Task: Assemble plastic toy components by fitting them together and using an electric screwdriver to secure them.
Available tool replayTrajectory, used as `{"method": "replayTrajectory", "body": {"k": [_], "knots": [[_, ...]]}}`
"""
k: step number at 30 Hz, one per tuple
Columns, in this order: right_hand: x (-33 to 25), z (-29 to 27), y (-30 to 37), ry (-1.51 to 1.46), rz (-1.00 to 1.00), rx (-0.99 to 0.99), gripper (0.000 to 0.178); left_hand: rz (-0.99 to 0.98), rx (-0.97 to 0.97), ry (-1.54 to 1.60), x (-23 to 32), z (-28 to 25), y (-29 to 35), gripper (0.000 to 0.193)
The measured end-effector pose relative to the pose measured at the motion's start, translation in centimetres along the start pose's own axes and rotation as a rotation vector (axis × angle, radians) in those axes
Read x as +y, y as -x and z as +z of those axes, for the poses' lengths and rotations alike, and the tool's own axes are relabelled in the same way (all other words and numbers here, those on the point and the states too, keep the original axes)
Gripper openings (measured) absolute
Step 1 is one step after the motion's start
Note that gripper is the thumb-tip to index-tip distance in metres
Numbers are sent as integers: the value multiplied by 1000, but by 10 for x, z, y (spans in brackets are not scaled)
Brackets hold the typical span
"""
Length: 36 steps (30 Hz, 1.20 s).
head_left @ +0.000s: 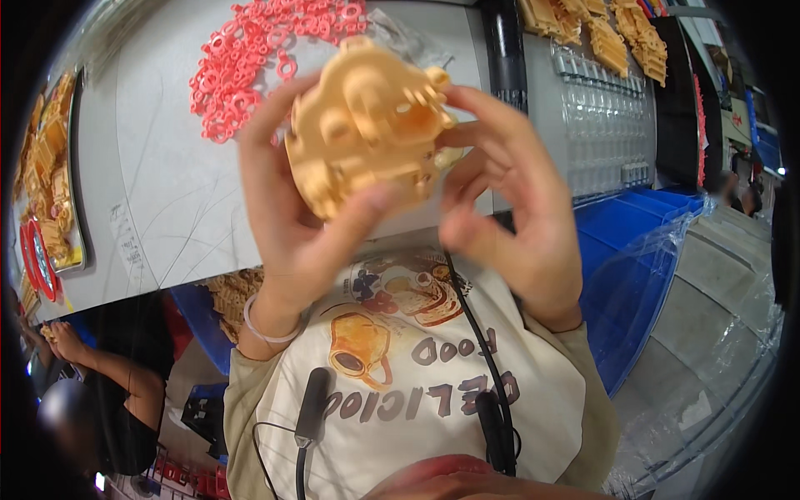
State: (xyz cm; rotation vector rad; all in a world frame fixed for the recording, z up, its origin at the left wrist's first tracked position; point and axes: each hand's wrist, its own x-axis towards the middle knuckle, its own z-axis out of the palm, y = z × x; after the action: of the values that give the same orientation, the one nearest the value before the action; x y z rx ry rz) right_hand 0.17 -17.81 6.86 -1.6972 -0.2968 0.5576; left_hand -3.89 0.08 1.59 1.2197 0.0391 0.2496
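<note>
A tan moulded plastic part, with raised knobs, round bosses and a slotted opening, is held up above the near edge of the table. My left hand is closed round its left side, the thumb lying across the lower face. At the part's right edge my right hand has its fingers bent, the index fingertip on the upper corner. Its thumb is apart from the part, and motion smears its fingers. A small pale piece shows beside the bent fingers; whether it belongs to the part I cannot tell.
Many pink plastic rings lie heaped on the grey table. A tray of tan parts stands at left. Clear tubes and more tan parts are at right, above a blue bin. Another person's hand is lower left.
</note>
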Motion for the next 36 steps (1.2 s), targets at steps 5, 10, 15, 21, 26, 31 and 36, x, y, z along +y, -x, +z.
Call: {"method": "replayTrajectory", "body": {"k": [5, 10, 15, 21, 26, 31, 36], "knots": [[17, -4, -4, 171, -31, -30, 65, -133, -89, -141, -5, -5, 2, 73], [33, -8, -2, 258, -68, 57, 59, 223, -311, -999, -8, -8, 3, 62], [41, -30, -13, 451, -305, 65, 60, 224, -596, -923, -2, -10, -4, 79], [50, -30, -15, 497, -347, 73, 60, 246, -436, -1226, 0, 7, 6, 95], [56, -31, -12, 527, -383, 91, 53, 277, -393, -1094, -13, 12, 2, 89], [41, -80, 16, 717, -340, 464, 31, 232, -501, -1110, -3, 5, -8, 86], [72, -151, 62, 1457, 243, 834, 24, 235, -560, -1079, -8, 3, -14, 88]]}}
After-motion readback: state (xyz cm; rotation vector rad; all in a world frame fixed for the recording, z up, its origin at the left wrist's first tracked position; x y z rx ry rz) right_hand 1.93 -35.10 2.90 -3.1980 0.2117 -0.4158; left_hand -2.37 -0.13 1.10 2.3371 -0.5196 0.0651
